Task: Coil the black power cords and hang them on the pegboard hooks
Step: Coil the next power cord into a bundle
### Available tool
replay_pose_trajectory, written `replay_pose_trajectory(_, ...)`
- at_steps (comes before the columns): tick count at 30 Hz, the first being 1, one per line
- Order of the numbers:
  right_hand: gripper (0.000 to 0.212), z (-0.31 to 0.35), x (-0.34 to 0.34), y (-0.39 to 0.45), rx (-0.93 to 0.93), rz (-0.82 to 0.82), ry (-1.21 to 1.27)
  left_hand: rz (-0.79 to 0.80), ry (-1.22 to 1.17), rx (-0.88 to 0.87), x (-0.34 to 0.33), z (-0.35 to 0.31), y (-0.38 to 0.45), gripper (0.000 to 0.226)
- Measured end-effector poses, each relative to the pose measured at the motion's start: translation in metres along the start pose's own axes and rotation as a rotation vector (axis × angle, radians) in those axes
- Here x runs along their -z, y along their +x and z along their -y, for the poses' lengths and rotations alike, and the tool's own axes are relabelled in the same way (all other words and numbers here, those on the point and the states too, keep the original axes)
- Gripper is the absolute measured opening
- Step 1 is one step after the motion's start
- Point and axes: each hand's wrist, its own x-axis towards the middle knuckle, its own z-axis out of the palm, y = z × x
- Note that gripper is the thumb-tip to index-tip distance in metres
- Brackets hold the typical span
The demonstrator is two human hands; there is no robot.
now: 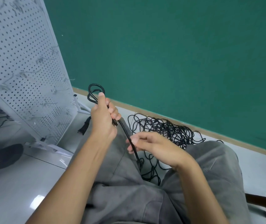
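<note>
Both hands [103, 117] grip cord [125, 133]; plug maybe.

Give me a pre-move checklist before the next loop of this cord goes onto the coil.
1. Left hand grips the small coil of black power cord: ok.
2. Right hand pinches the cord's straight run: ok.
3. Run between the hands free of knots: ok.
4. Tail clear of the tangled pile of black cords on the floor: cannot tell.
5. White perforated pegboard has free hooks: ok.
</note>
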Motion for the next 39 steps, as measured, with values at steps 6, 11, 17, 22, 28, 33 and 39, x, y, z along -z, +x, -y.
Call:
replay_pose_trajectory(6, 0.041, 0.007, 0.004, -0.005, 0.024, 0.000, -0.252, -0.060, 0.180, -0.103, 0.001, 0.012, -0.001, 0.044)
replay_pose_trajectory(11, 0.029, 0.023, 0.014, -0.017, 0.155, -0.115, -0.301, 0.079, 0.388, -0.140, -0.006, 0.019, -0.013, 0.045)
replay_pose_trajectory(17, 0.028, 0.029, 0.020, -0.021, 0.226, -0.354, -0.165, 0.322, 0.453, -0.102, -0.010, 0.029, -0.028, 0.041)
replay_pose_trajectory(22, 0.022, 0.025, 0.021, -0.018, 0.219, -0.557, -0.048, 0.416, 0.510, -0.073, -0.011, 0.032, -0.033, 0.042)
replay_pose_trajectory(28, 0.036, 0.026, 0.018, -0.017, 0.240, -0.719, -0.149, 0.513, 0.532, 0.012, -0.013, 0.038, -0.043, 0.040)
replay_pose_trajectory(33, 0.040, 0.020, 0.022, -0.017, 0.165, -0.793, -0.154, 0.579, 0.584, 0.100, -0.015, 0.035, -0.047, 0.047)
replay_pose_trajectory(39, 0.026, 0.012, 0.025, -0.013, 0.196, -0.673, 0.090, 0.565, 0.501, 0.143, -0.014, 0.032, -0.045, 0.048)
